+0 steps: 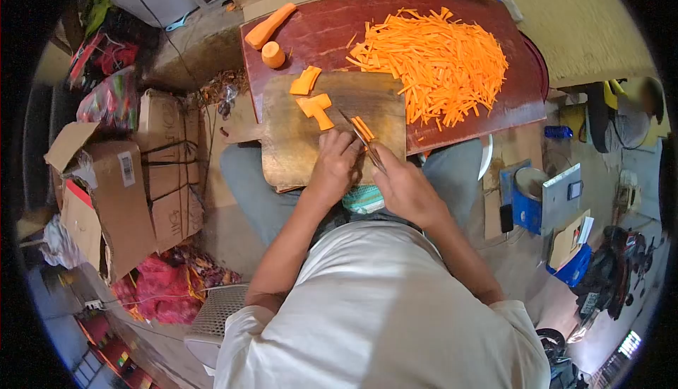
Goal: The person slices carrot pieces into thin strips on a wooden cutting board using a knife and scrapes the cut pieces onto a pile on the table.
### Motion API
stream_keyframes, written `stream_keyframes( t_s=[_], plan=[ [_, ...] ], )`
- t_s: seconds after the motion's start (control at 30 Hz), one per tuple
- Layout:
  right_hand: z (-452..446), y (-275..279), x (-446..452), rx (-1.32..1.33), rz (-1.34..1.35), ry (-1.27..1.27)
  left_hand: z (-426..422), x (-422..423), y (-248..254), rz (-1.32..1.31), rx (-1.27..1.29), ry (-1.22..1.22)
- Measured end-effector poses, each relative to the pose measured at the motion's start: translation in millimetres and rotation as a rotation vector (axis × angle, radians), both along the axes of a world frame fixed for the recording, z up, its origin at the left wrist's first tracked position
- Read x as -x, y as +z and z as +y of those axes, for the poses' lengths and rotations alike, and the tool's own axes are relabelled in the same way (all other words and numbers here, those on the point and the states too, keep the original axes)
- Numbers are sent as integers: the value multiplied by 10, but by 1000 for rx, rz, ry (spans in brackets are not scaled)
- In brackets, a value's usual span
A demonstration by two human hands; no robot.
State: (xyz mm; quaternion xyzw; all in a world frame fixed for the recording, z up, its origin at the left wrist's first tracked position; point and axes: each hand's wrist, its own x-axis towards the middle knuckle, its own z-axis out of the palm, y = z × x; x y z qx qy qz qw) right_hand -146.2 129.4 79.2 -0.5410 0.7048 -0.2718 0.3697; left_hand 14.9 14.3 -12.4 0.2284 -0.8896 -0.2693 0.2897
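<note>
My right hand [407, 185] is wrapped round the handle of a knife [361, 138], whose blade slants up and left over a wooden cutting board [282, 156]. Close to the blade's left side, my left hand [337, 163] presses down on the board with curled fingers; what lies under them is hidden. A few cut carrot sticks [364, 127] rest along the blade's right side. Just beyond my left fingers are carrot slices [316, 108], with another carrot piece [305, 80] farther up. A big pile of carrot sticks [441, 64] spreads past the board's right edge.
The board sits on a red table [325, 28] across my lap. A peeled carrot [270, 26] and a short carrot chunk [273, 55] lie at its far left. Cardboard boxes [120, 198] stand to my left, a blue container [527, 202] to my right. Another person [625, 120] is at far right.
</note>
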Motion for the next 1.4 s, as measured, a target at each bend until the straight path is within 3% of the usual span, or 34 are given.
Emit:
stream_keyframes(
  t_s=[0.1,0.2,0.3,0.4,0.5,0.8,1.4],
  plan=[
    [-12,0,84,89,-95,16,-16,6,7,9,28,7],
    [104,252,66,-215,-42,-9,16,-11,17,6,20,25],
    [96,-45,9,82,-23,-11,12,-4,-21,9,36,24],
    [-52,-63,65,-34,-28,14,28,-7,-33,11,29,15],
    [86,48,110,49,-140,-9,-3,14,0,42,32,20],
    [97,-58,103,106,-135,-18,15,5,9,24,37,48],
    [-26,-116,50,66,34,8,41,26,-38,29,53,86]
  ],
)
